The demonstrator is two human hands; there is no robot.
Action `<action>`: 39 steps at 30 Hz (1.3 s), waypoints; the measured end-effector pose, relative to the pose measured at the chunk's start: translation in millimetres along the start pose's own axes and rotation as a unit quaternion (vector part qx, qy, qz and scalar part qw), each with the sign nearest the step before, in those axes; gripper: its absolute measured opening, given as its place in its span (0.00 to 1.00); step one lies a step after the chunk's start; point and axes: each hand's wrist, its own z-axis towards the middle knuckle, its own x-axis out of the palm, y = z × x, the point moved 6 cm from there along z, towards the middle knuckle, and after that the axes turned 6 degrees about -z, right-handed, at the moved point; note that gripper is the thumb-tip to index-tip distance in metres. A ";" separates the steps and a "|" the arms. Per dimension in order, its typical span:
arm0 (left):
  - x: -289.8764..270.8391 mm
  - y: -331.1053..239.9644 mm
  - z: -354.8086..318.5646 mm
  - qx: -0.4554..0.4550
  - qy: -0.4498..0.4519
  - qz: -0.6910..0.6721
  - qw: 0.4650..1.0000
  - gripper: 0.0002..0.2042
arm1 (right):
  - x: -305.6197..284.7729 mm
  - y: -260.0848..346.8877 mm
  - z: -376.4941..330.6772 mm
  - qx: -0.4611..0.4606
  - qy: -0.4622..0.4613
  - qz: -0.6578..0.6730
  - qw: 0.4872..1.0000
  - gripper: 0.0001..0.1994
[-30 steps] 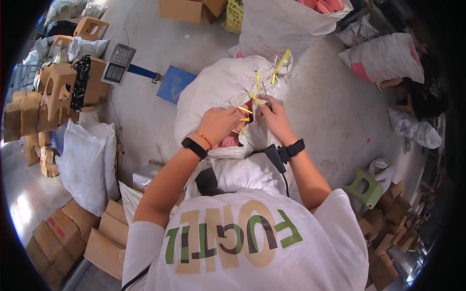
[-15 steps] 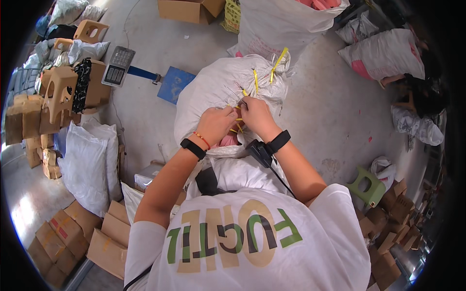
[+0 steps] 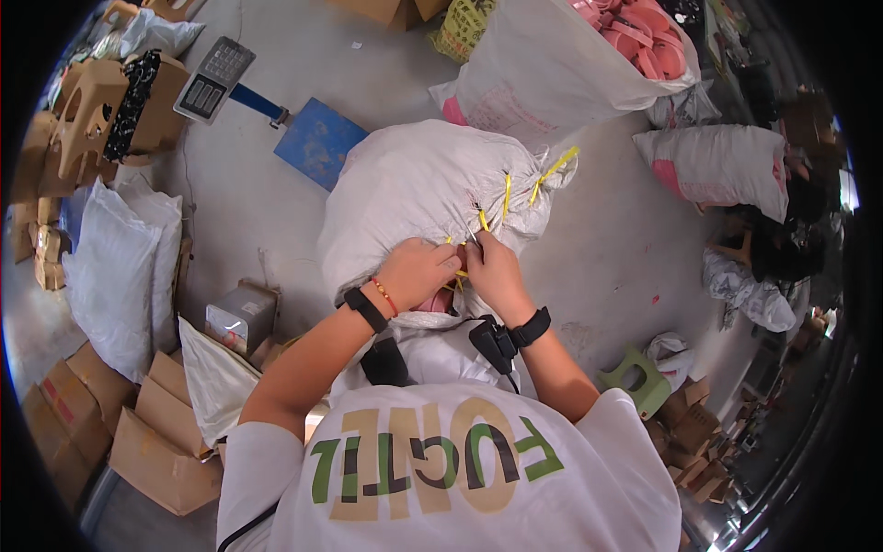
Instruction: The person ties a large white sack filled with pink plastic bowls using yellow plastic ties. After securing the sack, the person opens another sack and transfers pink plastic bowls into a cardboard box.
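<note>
A bulging white woven sack [image 3: 405, 184] lies before me, its mouth facing me. Yellow strap [image 3: 507, 195] is threaded along the opening in loops, and a loose yellow end sticks up from the bunched right corner. Pink contents [image 3: 438, 301] show through the gap. At the left of the gap my left hand [image 3: 416, 276] is closed, its fingers pinching the sack's edge. Just beside it, my right hand [image 3: 495, 276] is closed in a pinch at the strap. A thin, pale sliver shows at its fingertips; what exactly it grips is too small to make out.
Behind the sack stands a larger open white sack [image 3: 543, 74] of pink slippers [image 3: 639, 41]. A blue platform scale [image 3: 320, 144] is at the left. Cardboard boxes [image 3: 175, 451] and full white bags [image 3: 120, 276] line the left; a green stool [image 3: 636, 382] stands at right.
My view has shifted, so the sack and hands appear lower and more of the pink slippers shows. Both hands stay close together at the sack's mouth; my right fingers have shifted slightly.
</note>
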 end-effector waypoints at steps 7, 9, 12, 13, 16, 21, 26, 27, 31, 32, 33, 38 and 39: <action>3.8 6.0 -22.9 -0.051 -0.108 -0.058 0.991 0.06 | 32.7 29.6 31.6 0.017 0.036 0.103 0.994 0.09; 1.3 7.0 -16.6 -0.021 -0.122 -0.093 0.988 0.07 | 30.6 19.2 38.5 0.046 0.092 0.135 0.986 0.11; 5.8 3.4 -12.1 -0.042 -0.074 -0.075 0.994 0.06 | 21.9 7.8 38.8 0.056 0.144 0.195 0.969 0.11; 3.2 0.3 -8.8 -0.045 -0.046 -0.059 0.996 0.06 | 14.4 8.3 38.8 0.046 0.156 0.194 0.967 0.11; -5.7 -4.6 2.4 -0.080 0.022 -0.015 0.996 0.05 | -24.1 15.6 47.4 -0.035 -0.008 0.074 0.997 0.11; -19.2 -18.2 14.5 -0.178 0.109 -0.031 0.978 0.08 | -26.4 12.0 26.7 0.050 0.092 0.291 0.951 0.11; -20.3 -38.2 2.8 -0.193 0.021 -0.077 0.978 0.07 | 12.0 4.2 -13.0 -0.028 0.165 0.206 0.964 0.13; -21.1 -38.6 3.6 -0.180 0.012 -0.063 0.981 0.07 | 19.8 0.7 -14.6 0.031 0.190 0.317 0.928 0.12; -22.7 -40.7 -0.5 -0.128 0.018 -0.042 0.991 0.07 | 25.3 9.2 -0.2 0.133 0.284 0.536 0.784 0.10; -28.5 -43.6 -1.9 -0.098 -0.029 -0.066 0.993 0.08 | 22.5 9.8 -0.1 0.141 0.276 0.543 0.780 0.11; -34.8 -46.3 -4.2 -0.067 -0.077 -0.089 0.991 0.09 | 20.6 9.8 1.0 0.149 0.267 0.550 0.777 0.11; -54.2 -7.8 -58.8 -0.311 -0.280 -0.258 0.871 0.14 | 9.3 -1.7 12.0 0.175 0.264 0.556 0.768 0.10; -50.6 6.2 -67.7 -0.408 -0.269 -0.318 0.813 0.15 | 8.6 -3.9 10.8 0.160 0.252 0.515 0.804 0.10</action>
